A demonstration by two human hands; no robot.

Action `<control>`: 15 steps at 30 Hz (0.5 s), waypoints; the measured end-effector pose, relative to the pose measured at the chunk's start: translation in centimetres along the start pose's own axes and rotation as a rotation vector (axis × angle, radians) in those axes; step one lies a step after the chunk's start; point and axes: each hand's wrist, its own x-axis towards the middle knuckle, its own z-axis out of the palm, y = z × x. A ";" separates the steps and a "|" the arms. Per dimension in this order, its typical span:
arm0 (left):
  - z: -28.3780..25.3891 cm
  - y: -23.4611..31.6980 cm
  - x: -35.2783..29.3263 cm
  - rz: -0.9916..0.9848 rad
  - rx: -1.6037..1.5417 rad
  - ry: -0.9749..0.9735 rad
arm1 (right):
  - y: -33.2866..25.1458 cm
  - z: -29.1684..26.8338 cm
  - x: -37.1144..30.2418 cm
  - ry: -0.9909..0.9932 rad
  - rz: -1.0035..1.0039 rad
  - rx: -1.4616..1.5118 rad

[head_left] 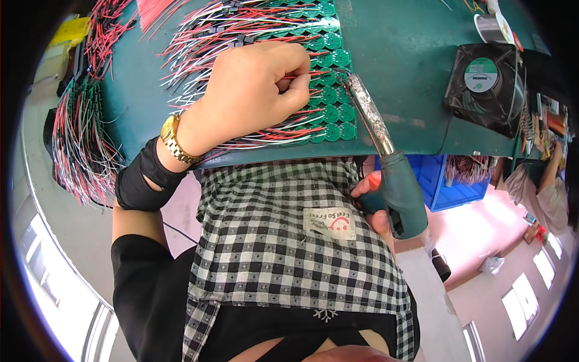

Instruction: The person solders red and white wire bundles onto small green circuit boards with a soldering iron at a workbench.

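My left hand, with a gold watch on its wrist, reaches over the rows of wires on the green bench. Thumb and forefinger are pinched on a thin red wire whose end lies at the round green circuit boards. My right hand shows only as a few fingers, wrapped round the dark green handle of a soldering iron. The iron's scorched metal barrel points up and left, its tip close to the boards' right edge. Red and white wires stick out leftward from the boards.
A black fan stands on the bench at right, with a solder spool behind it. Wired boards hang in a bundle at the left edge. A blue crate holds more wires below the bench. Another person is at far right.
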 end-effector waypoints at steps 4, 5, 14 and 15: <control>0.2 0.2 0.5 0.052 0.024 0.017 | 0.4 -0.4 -0.2 -0.036 0.050 -0.050; 0.2 0.2 0.5 0.056 0.043 0.016 | 0.4 -0.2 -0.3 -0.034 0.051 -0.046; 0.5 0.1 0.5 0.078 0.094 0.028 | 0.8 1.9 0.4 0.197 -0.017 -0.123; 0.5 0.0 0.5 0.079 0.093 0.029 | 1.5 1.9 0.3 0.214 -0.038 -0.113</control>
